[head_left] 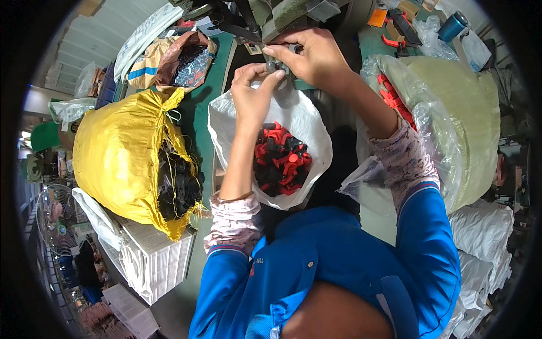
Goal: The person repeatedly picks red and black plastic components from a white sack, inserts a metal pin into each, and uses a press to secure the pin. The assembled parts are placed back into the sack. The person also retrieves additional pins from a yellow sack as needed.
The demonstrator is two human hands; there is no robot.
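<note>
My left hand (252, 93) is closed, its thumb and forefinger pinched at the metal head of a green-grey machine (282, 18). Just above and to the right, my right hand (313, 53) is also closed, its fingertips against the same spot. Whatever the fingers hold there is too small and hidden to make out. Below both hands hangs a white woven sack (317, 127) with its mouth wide. Inside it lies a heap of red and black plastic parts (284, 161).
At left a yellow woven sack (118, 158) spills black parts; behind it stands a brown bag (195, 59) of small metal pieces. A pale green sack (463, 124) with red parts (389, 96) fills the right. A white crate (164, 263) is at lower left, a blue bottle (453, 26) far right.
</note>
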